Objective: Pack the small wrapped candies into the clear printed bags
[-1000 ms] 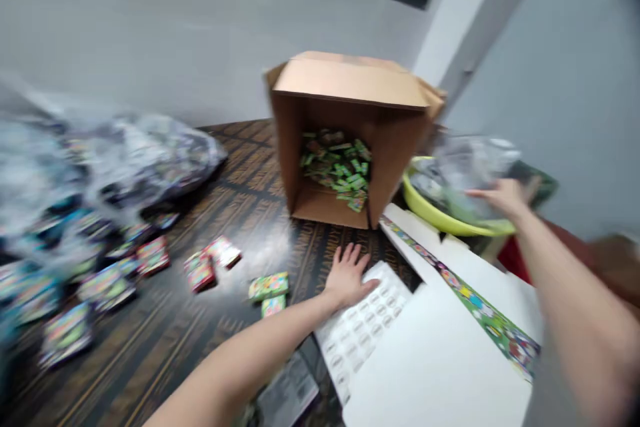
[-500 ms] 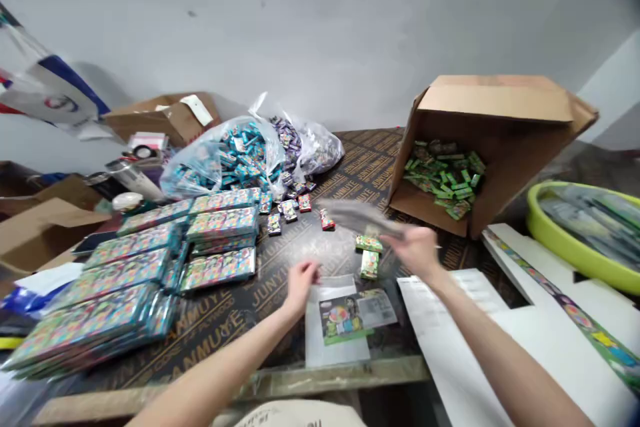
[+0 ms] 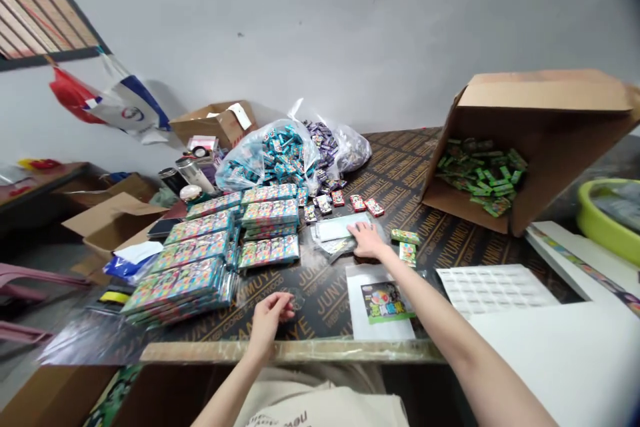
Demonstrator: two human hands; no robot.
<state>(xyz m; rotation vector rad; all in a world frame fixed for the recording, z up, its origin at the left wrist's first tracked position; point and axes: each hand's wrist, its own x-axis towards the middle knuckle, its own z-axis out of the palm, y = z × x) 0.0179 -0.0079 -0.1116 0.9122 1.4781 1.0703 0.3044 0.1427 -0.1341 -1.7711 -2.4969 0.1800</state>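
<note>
My right hand (image 3: 367, 240) lies flat, fingers stretched out, on a small pile of clear plastic bags (image 3: 336, 232) at the middle of the dark table (image 3: 390, 173). My left hand (image 3: 270, 313) rests near the table's front edge with its fingers loosely curled and nothing visible in them. Between my arms lies a clear bag with a printed colourful card (image 3: 383, 300) inside. Two small green packets (image 3: 406, 245) lie just right of my right hand. Stacks of colourful flat boxes (image 3: 220, 247) stand to the left.
A cardboard box (image 3: 525, 140) tipped on its side holds several green packets at the right. Clear bags of blue and purple packets (image 3: 280, 157) sit at the back. A sticker sheet (image 3: 487, 288), white cardboard (image 3: 565, 353) and a yellow-green basin (image 3: 607, 220) are at the right. Cartons, cans and flags are at the left.
The view swung left from the tipped box to the whole table. My right hand brought clear bags from the basin and laid them on the table. My left hand drew back to the front edge.
</note>
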